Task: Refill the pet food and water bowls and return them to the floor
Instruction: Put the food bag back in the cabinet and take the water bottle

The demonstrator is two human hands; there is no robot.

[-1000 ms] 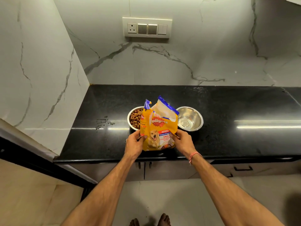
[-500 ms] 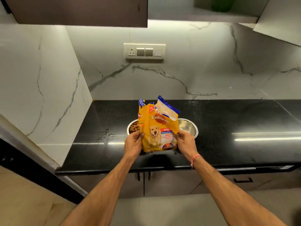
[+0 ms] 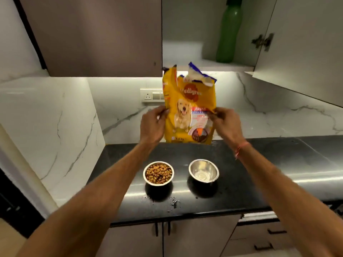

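Observation:
A yellow dog food bag (image 3: pixel 189 108) with a torn open top is held upright in the air above the black counter (image 3: pixel 259 173). My left hand (image 3: pixel 153 125) grips its left edge and my right hand (image 3: pixel 225 121) pinches its right edge. Below on the counter stand two steel bowls side by side: the left bowl (image 3: pixel 158 173) is full of brown kibble, the right bowl (image 3: pixel 203 170) holds no food, its bottom bare and shiny.
An upper cabinet stands open at the right, its door (image 3: pixel 304 49) swung out, with a green bottle (image 3: pixel 229 32) on the shelf. The cabinet door on the left (image 3: pixel 92 34) is closed. A wall socket (image 3: pixel 151 96) sits behind the bag. A few crumbs (image 3: pixel 173 202) lie near the counter's front edge.
Both hands have lifted the bag from the counter up toward the open cabinet. The view has tilted up, and both bowls now show in full below the bag.

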